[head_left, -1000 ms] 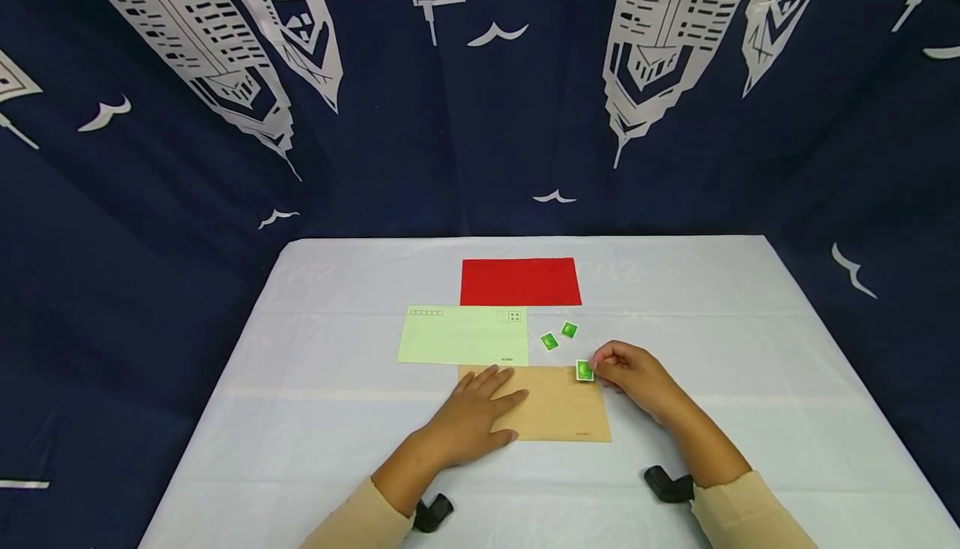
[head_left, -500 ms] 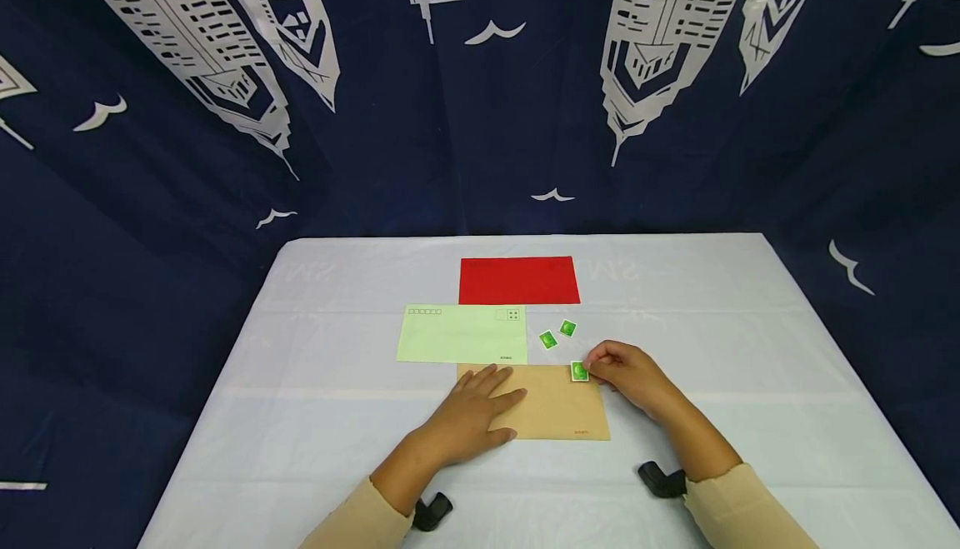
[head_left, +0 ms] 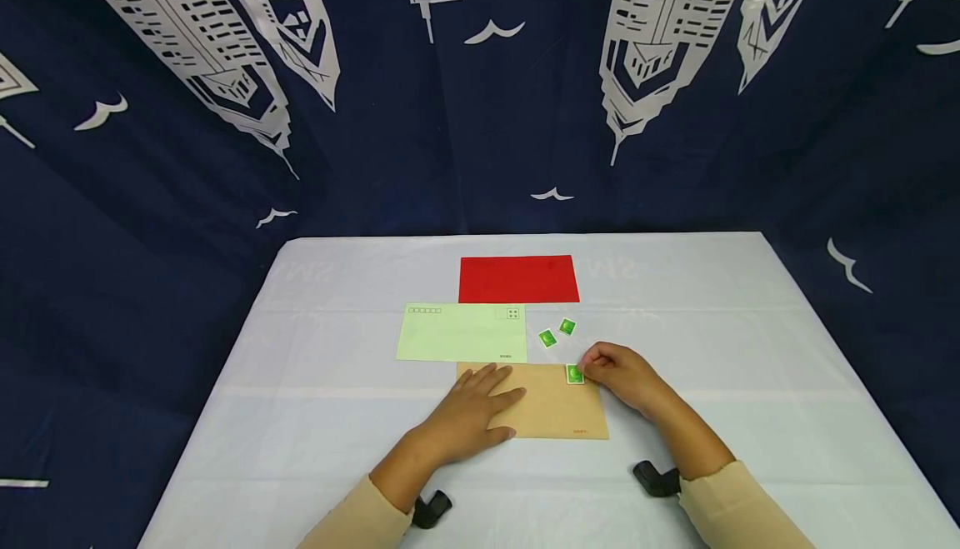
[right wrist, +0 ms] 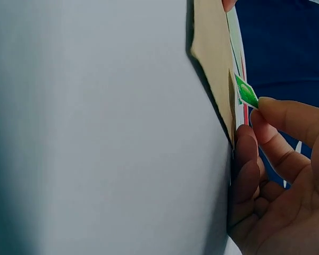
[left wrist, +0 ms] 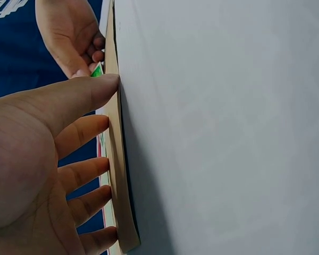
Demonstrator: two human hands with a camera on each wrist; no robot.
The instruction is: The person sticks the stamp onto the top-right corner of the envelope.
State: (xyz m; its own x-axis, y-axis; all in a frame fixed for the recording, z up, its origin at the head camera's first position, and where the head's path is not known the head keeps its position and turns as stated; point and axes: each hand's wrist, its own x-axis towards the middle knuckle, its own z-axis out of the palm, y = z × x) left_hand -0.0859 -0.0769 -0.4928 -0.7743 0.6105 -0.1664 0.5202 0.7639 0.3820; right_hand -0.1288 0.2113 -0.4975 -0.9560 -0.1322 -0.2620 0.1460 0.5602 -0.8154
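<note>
- My left hand (head_left: 468, 416) lies flat, fingers straight and spread, on the left half of the brown envelope (head_left: 551, 407), pinning it to the white tabletop (head_left: 300, 416) just below the middle of the head view.
- My right hand (head_left: 622, 374) pinches a green stamp (head_left: 574, 374) between thumb and fingertip, right at the upper right corner of the brown envelope.
- In the right wrist view the green stamp (right wrist: 246, 93) stands tilted off the paper, held by one edge, so I judge it not yet pressed flat; whether its lower edge already touches the envelope I cannot tell.
- So, as I judge it, the stamp is picked up and brought to its corner; laying it down and smoothing it is left.
- Two loose stamps (head_left: 557, 332) lie on the tabletop just above my right hand, near each other, untouched.
- The light green envelope (head_left: 461, 334) lies face up just above the brown one, their edges meeting or slightly overlapping; its printed stamp box at the upper right is bare.
- The red envelope (head_left: 519, 279) lies further up the frame, also with no stamp that I can see.
- If each envelope is to get one, I judge the work less than a third done.
</note>
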